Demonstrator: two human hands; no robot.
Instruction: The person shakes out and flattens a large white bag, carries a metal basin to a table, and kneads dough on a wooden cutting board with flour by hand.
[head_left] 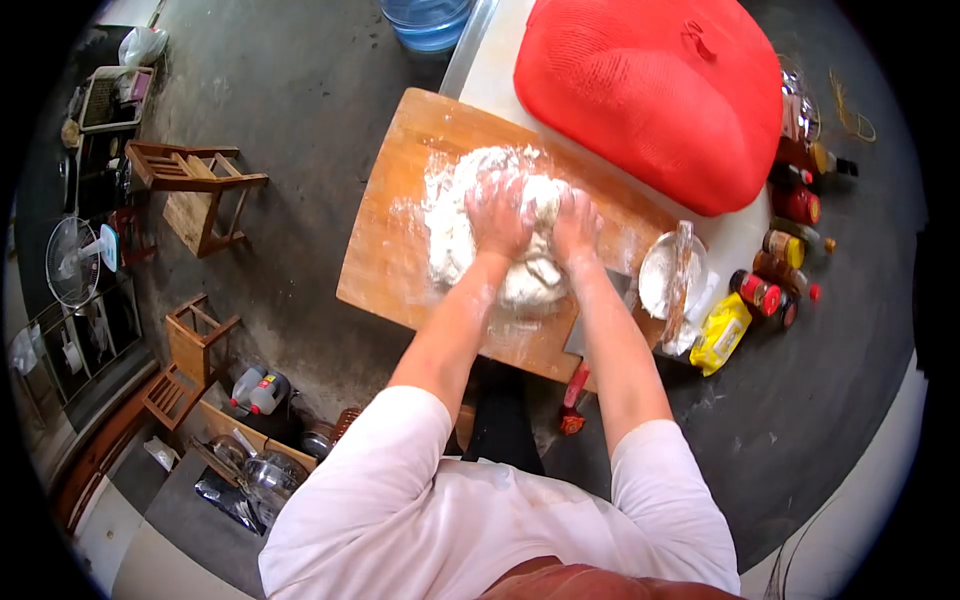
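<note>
A pale, shaggy dough (pixel 535 285) lies among loose flour on a wooden board (pixel 390 230). My left hand (pixel 498 215), coated in flour, presses into the dough with its fingers curled over it. Beside it, my right hand (pixel 577 222) grips the dough's right side, its fingertips partly buried. Under my right forearm a cleaver (pixel 575 340) rests on the board, its red handle (pixel 574 393) jutting past the near edge. To the right is a bowl of flour (pixel 657 275), with a wooden rolling pin (pixel 681 280) lying across it.
A large red cover (pixel 650 100) sits behind the board. Several jars and bottles (pixel 785 248) and a yellow packet (pixel 720 335) stand at right. A blue water jug (pixel 428 22) is at the back. Wooden chairs (pixel 200 190) and a fan (pixel 75 262) are at left.
</note>
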